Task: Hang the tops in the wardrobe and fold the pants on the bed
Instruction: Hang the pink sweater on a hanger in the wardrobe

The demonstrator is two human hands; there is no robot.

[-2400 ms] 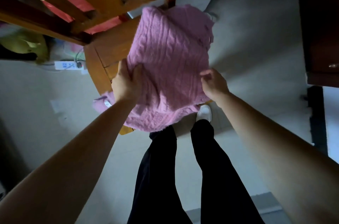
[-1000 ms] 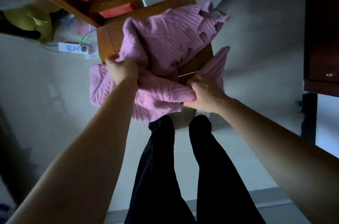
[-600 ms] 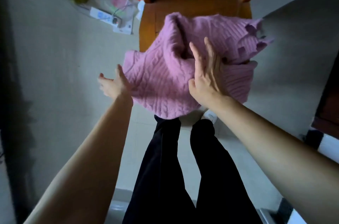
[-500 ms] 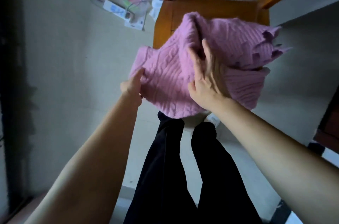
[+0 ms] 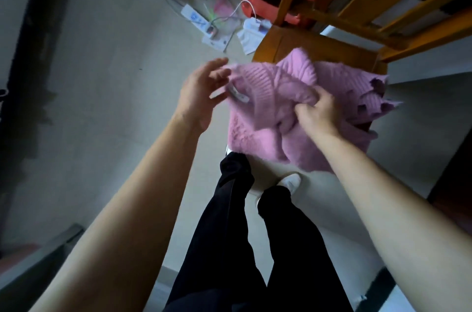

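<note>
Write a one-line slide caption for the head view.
Right hand grips a bunched pink knit sweater over a wooden chair, the open left hand beside it.

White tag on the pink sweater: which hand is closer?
Left. The left hand hovers open just beside the white tag; the right hand grips the pink sweater farther right.

Bare floor (image 5: 115,107) is lying open beside my left hand (image 5: 201,91); ahead, the wooden chair (image 5: 319,51) under the pink sweater (image 5: 260,135) is blocking me, a power strip (image 5: 194,16) cluttering beyond.
</note>
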